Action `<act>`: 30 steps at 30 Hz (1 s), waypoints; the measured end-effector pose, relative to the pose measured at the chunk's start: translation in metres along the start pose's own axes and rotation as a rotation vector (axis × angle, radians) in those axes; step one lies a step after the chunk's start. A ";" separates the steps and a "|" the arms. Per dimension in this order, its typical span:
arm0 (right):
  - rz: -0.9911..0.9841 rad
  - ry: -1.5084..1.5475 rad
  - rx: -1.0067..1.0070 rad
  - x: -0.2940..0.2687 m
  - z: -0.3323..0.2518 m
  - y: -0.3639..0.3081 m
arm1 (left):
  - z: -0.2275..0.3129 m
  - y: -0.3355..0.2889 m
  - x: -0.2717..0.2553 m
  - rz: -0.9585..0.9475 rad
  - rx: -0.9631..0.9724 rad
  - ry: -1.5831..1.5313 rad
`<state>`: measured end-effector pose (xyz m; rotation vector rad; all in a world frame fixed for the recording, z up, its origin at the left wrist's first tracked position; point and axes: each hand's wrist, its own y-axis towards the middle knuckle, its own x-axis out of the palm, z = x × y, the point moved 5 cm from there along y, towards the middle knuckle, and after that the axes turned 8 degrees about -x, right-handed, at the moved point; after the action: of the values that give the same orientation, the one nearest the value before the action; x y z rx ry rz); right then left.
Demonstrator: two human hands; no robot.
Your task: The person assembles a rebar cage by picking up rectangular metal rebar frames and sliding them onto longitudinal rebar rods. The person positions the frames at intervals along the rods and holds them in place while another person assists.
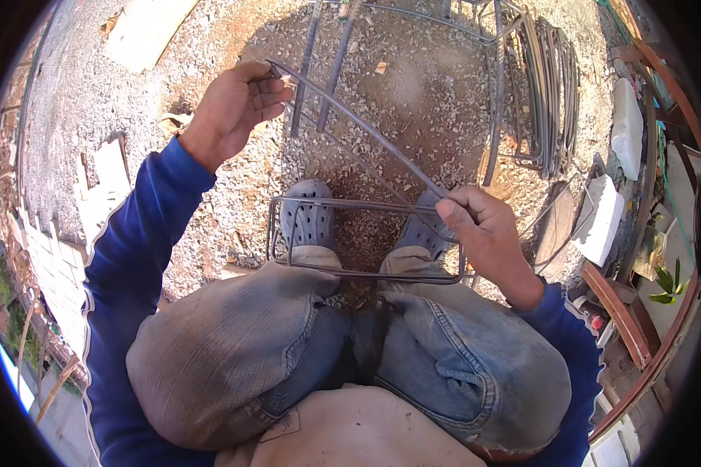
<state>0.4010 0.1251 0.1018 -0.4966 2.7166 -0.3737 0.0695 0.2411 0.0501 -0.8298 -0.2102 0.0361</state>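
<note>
Stirrup (364,237) mostly bent into a rectangle over the knees: left hand (237,109) grips the free rod end, right hand (479,226) pinches the corner, last leg unbent.

The single head camera looks straight down from close above onto the person's knees and the gravel ground (413,86).

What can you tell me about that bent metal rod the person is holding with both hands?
The bent rod is thin, dull grey steel, slightly rusty-looking. Part of it is folded into a rectangular loop with rounded corners, lying across the knees above the grey clogs. From the loop's right corner a long straight length runs diagonally up and left. The left hand grips the far end; the right hand pinches the corner where the straight part meets the loop.
</note>
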 end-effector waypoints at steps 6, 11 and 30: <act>0.173 -0.187 -0.042 -0.045 0.025 0.000 | -0.012 -0.006 0.013 -0.034 -0.031 -0.020; 0.121 -0.323 -0.258 -0.077 -0.005 0.044 | 0.035 0.019 0.021 0.108 0.348 0.353; 0.726 -0.202 -0.441 -0.184 0.058 0.107 | 0.028 0.072 -0.030 0.134 0.740 0.890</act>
<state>0.5535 0.2813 0.0693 0.3459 2.5487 0.4454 0.0383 0.3067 0.0103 -0.0647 0.6701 -0.1252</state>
